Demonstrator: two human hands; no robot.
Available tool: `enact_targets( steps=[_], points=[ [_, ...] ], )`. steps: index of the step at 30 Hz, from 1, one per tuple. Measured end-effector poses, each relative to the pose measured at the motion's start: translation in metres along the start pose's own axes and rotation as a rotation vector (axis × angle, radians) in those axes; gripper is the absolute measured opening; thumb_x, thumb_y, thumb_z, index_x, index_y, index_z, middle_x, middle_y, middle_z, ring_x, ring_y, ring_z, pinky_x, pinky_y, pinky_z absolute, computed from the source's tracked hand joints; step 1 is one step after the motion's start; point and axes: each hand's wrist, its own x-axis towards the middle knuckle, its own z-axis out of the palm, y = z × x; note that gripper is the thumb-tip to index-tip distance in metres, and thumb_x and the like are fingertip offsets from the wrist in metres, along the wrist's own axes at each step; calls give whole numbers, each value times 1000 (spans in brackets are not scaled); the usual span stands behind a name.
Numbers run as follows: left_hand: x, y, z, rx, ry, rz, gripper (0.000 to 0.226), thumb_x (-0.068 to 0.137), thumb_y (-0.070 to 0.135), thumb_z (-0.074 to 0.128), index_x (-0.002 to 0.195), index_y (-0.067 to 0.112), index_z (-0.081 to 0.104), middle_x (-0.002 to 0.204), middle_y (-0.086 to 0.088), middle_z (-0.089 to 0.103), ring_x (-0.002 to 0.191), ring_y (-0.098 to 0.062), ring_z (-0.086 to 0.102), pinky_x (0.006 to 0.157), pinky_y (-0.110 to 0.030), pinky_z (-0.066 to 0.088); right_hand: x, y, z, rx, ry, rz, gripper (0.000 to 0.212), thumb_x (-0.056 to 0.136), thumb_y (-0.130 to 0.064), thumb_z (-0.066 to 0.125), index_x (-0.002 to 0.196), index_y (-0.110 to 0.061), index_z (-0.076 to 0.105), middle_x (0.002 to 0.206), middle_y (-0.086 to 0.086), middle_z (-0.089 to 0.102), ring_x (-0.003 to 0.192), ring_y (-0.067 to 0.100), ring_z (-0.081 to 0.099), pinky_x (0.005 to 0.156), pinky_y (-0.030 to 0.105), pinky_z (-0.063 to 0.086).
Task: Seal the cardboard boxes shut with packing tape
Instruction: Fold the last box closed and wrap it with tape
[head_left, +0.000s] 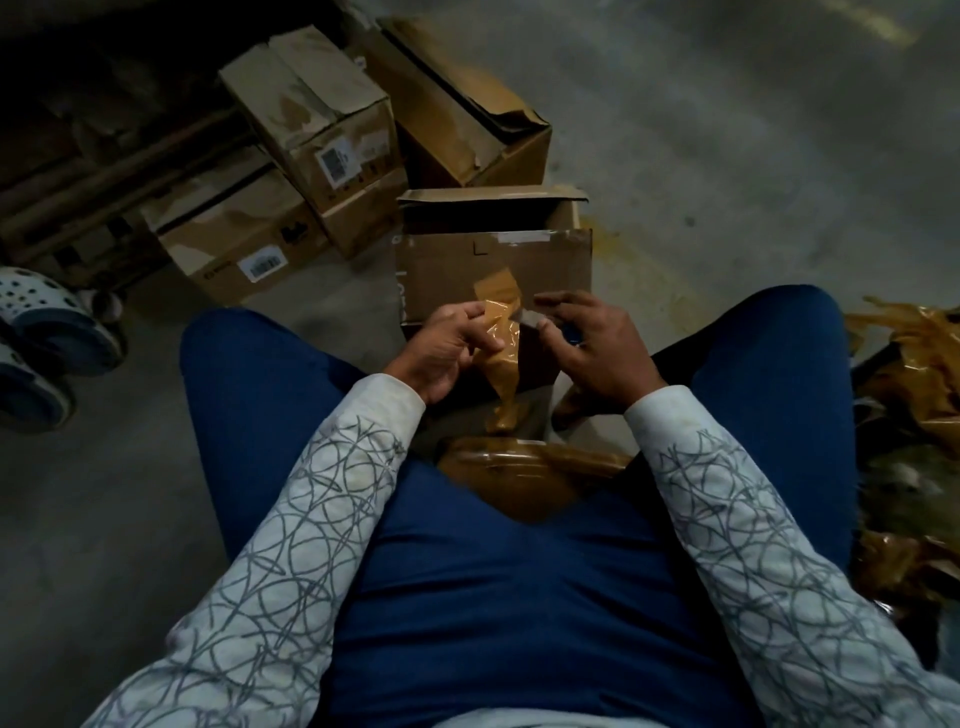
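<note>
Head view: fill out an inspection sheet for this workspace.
Surface: grey concrete floor.
Job's things: open box between the knees, far flap up; tape strip stuck to its near flap.
Clutter: crumpled tape heap at right; tape wad in the lap.
Grippers: left hand pinches the tape strip; right hand at its edge, grip unclear.
Cables: nothing seen.
Surroundings: stacked boxes beyond; clogs at left.

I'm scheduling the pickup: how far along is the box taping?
Done: the stacked boxes behind look closed. In hand: the left hand pinches a brown tape strip over the nearest box, right hand beside it. Left: that box's far flap stands open, unsealed.
</note>
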Motion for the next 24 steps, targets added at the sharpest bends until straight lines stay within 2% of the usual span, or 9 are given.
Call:
enact_targets(
  steps=[2, 4, 6, 10, 12, 16, 20, 24],
  points=[
    [-2, 1, 4, 45, -2, 8, 50, 83, -15, 54, 130, 4, 58, 128, -19, 61, 120, -31, 59, 95, -39, 53, 1, 1, -1, -50, 6, -21, 34, 97, -36, 51, 106, -12, 74, 128, 2, 64, 100, 15, 63, 83, 33, 57],
    [-2, 1, 6, 59, -16, 12, 50, 84, -16, 54, 126, 9, 58, 128, -17, 60, 121, -32, 57, 98, -42, 52, 2, 2, -1, -97, 4, -49, 38, 96, -39, 49, 105, -12, 73, 126, 3, 64, 95, 14, 62, 76, 26, 53],
    [-2, 2, 6, 55, -23, 27, 53, 83, -18, 53, 127, 10, 55, 127, -15, 59, 121, -32, 57, 95, -41, 54, 1, 0, -2, -131, -17, -80, 35, 98, -37, 51, 104, -10, 72, 124, 4, 64, 92, 12, 61, 74, 23, 52],
    [-2, 1, 5, 69, -59, 77, 55, 82, -18, 55, 128, 13, 55, 121, -11, 62, 116, -28, 60, 84, -36, 56, 0, -3, -2, -202, -11, -140, 42, 95, -40, 46, 101, -9, 73, 109, 7, 66, 89, 19, 61, 71, 37, 58],
    [-3, -1, 6, 88, -79, 90, 55, 83, -16, 57, 129, 14, 55, 121, -11, 63, 115, -27, 60, 86, -38, 54, 0, -3, -1, -254, -14, -154, 42, 95, -42, 44, 100, -11, 72, 105, 8, 64, 90, 22, 59, 72, 40, 56],
    [-5, -3, 9, 97, -114, 99, 54, 75, -3, 66, 124, 19, 59, 123, -12, 62, 118, -30, 58, 97, -49, 49, 0, -1, -3, -330, -49, -224, 38, 98, -39, 48, 111, -11, 70, 116, 10, 63, 101, 22, 57, 78, 35, 54],
    [-8, -1, 12, 106, -119, 81, 55, 73, -1, 66, 125, 15, 58, 120, -11, 61, 112, -27, 61, 92, -45, 53, 2, -1, -3, -411, -98, -306, 32, 96, -34, 59, 115, -10, 68, 114, 11, 62, 100, 26, 57, 72, 30, 49],
    [-5, -5, 12, 161, -104, 62, 48, 82, -12, 60, 121, 16, 61, 111, -6, 65, 107, -24, 62, 87, -42, 53, 2, -1, -4, -471, -198, -338, 45, 96, -44, 41, 115, -12, 67, 116, 9, 61, 104, 26, 55, 73, 33, 52]
  ],
)
